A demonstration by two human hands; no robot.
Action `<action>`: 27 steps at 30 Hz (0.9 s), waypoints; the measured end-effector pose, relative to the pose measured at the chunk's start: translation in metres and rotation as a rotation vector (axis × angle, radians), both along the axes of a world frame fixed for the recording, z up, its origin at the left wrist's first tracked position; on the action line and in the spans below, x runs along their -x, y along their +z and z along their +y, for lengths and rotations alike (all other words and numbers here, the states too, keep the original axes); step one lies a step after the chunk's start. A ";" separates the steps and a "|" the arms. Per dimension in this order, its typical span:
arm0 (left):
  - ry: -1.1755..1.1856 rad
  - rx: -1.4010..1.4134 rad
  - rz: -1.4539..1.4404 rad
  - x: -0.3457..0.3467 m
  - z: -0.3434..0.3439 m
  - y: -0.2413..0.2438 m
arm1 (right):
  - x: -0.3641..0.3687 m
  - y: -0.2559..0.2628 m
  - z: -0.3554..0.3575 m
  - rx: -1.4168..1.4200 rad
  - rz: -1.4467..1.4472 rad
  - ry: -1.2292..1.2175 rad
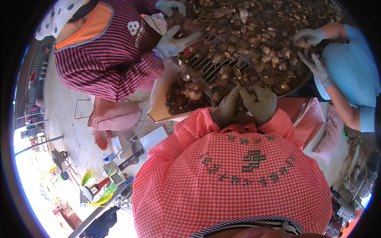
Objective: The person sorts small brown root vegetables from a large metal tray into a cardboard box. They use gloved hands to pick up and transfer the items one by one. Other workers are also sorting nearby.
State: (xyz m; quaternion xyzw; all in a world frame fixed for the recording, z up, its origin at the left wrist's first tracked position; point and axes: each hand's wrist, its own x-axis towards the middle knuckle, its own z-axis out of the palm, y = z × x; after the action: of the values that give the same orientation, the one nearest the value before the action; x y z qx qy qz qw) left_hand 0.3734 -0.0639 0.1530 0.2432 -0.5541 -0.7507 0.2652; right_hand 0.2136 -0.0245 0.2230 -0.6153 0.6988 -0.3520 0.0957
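My left hand (227, 105) and my right hand (262, 102), both in dirty grey work gloves, are close together at the near edge of the heap, just above my red checked apron (238, 178). A small brown tuber (254, 95) shows between the thumb and curled fingers of my right hand. My left fingertips point in toward it; whether they grip anything is hidden. Knobbly brown tubers (266, 56) lie heaped in front of me. Some rest on a metal bar grate (205, 64). Left of my hands, a wooden-sided box (154, 110) holds dark small pieces and a larger tuber (192, 90).
Across on the left, a co-worker's gloved hand (175, 43) is spread over the grate. Another co-worker's gloved hands (315, 64) work at the right rim. Pink sacks (309, 119) stand below on the right; a pink basket (114, 116) and a scale (114, 174) are left.
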 end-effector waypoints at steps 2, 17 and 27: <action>0.031 -0.167 0.108 0.000 0.009 -0.007 | -0.001 0.001 0.000 -0.011 0.048 0.099; 0.814 0.312 -0.538 -0.095 0.001 -0.051 | 0.163 -0.068 -0.081 -0.515 0.252 -0.259; 0.464 0.117 -0.278 -0.013 -0.021 -0.026 | 0.113 -0.059 -0.060 -0.477 -0.117 -0.031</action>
State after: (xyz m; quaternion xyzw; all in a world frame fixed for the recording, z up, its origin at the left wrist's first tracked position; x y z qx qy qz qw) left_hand 0.3864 -0.0848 0.1267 0.4487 -0.5570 -0.5959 0.3650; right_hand 0.1011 -0.0845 0.1635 -0.5431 0.7646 -0.2134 0.2735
